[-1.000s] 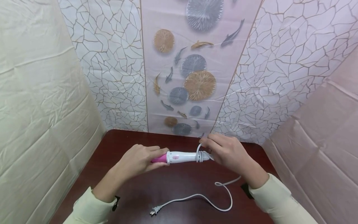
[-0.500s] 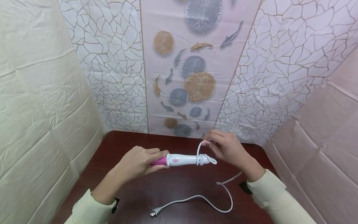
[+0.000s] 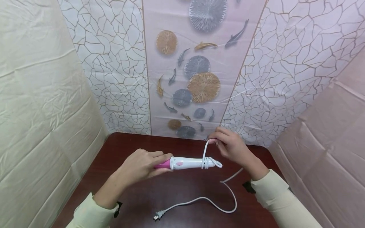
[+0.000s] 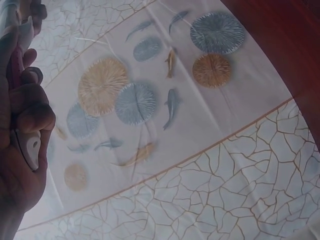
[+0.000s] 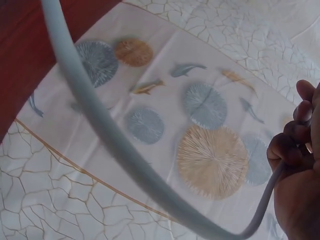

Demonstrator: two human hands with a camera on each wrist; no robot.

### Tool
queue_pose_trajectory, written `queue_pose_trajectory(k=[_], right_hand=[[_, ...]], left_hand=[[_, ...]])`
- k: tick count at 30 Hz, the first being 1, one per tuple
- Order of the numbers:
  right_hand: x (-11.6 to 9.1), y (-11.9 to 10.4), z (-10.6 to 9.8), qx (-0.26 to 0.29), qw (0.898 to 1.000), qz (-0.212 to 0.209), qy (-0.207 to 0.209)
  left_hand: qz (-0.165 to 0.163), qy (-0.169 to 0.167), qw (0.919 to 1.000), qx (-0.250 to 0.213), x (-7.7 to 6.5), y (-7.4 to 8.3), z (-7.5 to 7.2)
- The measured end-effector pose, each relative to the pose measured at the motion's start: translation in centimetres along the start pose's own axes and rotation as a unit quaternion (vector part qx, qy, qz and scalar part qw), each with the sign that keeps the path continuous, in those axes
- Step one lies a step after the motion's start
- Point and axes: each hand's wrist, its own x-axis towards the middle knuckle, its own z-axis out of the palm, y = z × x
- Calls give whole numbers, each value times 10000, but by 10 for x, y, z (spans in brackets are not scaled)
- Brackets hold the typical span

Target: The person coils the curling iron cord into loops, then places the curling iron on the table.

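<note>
My left hand [image 3: 144,163] grips the pink part of a pink-and-white hair styling iron [image 3: 188,162], held roughly level over the table. A white end piece of the iron [image 4: 30,148] pokes out by the palm in the left wrist view. Several turns of white cord [image 3: 206,150] circle the far end of the handle, just before the coiled cord sleeve. My right hand [image 3: 229,145] pinches the cord above and beyond that end. In the right wrist view the cord [image 5: 107,132] loops away from the curled fingers of the right hand [image 5: 300,165].
The cord's loose length [image 3: 205,198] curves over the dark red table [image 3: 128,142] to a two-prong plug [image 3: 158,215] near the front. Behind the table hangs a patterned cloth [image 3: 176,79]; plain cloth walls [image 3: 57,126] stand at both sides.
My right hand has moved up and away from the handle's end, drawing the cord out from the wraps and baring the coiled sleeve. The left hand holds the iron nearly still.
</note>
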Motion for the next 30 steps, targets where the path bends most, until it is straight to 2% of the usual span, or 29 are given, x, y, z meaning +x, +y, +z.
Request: queue_pose_trajectory(k=[4, 9, 16, 21, 24, 27, 30], right_hand=[[-4, 5, 9, 212, 9998, -17, 17], [-15, 7, 21, 733, 9970, 227, -122], [-35, 9, 37, 1076, 9897, 907, -263], [-50, 11, 47, 1261, 9809, 1441, -340], [-56, 9, 52, 1209, 9782, 1600, -530], [-60, 1, 57, 889, 9801, 1609, -752], [-65, -8, 60, 428, 9866, 1316, -867]], left_hand=[[64, 57, 10000, 7, 3, 1, -3], [47, 101, 9999, -48, 5, 2, -5], [66, 196, 9997, -126, 3, 3, -5], [67, 313, 9994, -143, 5, 4, -6], [3, 391, 9991, -131, 7, 3, -7], [-88, 438, 9989, -137, 8, 1, -8], [-163, 429, 9989, -135, 8, -3, -7]])
